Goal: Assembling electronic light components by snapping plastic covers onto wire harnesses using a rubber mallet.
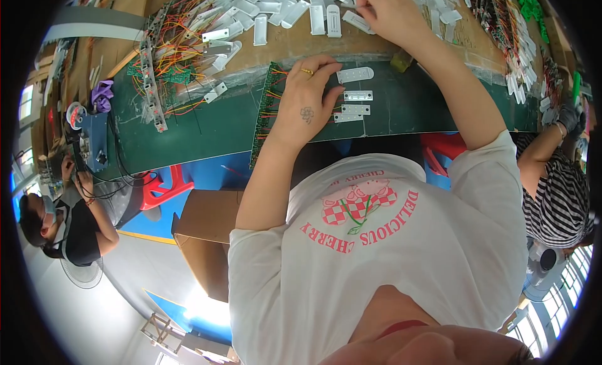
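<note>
- Your left hand (pixel 306 95) is lying over the near work surface, thumb and forefinger parted; I cannot tell whether its other fingers are grasping anything.
- The white, round-ended plastic casing (pixel 355 74) is lying just right of those fingertips, on the dark green mat (pixel 407 105).
- Three small white rectangular modules (pixel 356 110) are lying nearer you.
- Your right hand (pixel 387 15) is reaching over the far pile of white plastic shells (pixel 316 17); I cannot tell its grip.
</note>
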A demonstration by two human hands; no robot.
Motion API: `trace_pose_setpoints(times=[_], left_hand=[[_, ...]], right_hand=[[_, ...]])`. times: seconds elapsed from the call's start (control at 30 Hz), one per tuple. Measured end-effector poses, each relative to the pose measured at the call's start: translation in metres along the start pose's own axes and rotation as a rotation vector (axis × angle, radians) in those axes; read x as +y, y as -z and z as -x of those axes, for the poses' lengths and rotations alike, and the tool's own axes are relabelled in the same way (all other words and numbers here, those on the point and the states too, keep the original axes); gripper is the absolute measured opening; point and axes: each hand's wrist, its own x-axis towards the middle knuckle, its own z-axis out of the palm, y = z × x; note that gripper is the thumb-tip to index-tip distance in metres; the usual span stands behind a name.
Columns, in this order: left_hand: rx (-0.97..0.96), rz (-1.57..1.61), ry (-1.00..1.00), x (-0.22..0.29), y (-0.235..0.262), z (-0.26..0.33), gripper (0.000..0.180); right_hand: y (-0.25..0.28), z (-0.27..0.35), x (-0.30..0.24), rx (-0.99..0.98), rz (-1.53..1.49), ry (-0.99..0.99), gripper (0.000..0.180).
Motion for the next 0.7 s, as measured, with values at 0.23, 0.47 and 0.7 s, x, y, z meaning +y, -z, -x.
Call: trace_pose_setpoints(times=[0.23,0.47,0.7], left_hand=[[0.003,-0.011,0.038,0.002,0.001,0.000,0.037],[-0.002,-0.022,0.066,0.005,0.002,-0.001,0.038],[-0.006,0.003,0.068,0.003,0.002,-0.001,0.037]], right_hand=[[0.017,0.053,-0.028,0.007,-0.842,-0.310,0.006],[-0.006,0.088,-0.037,-0.005,-0.204,0.123,0.018],[-0.001,0.091,-0.028,-0.055,-0.215,0.255,0.030]])
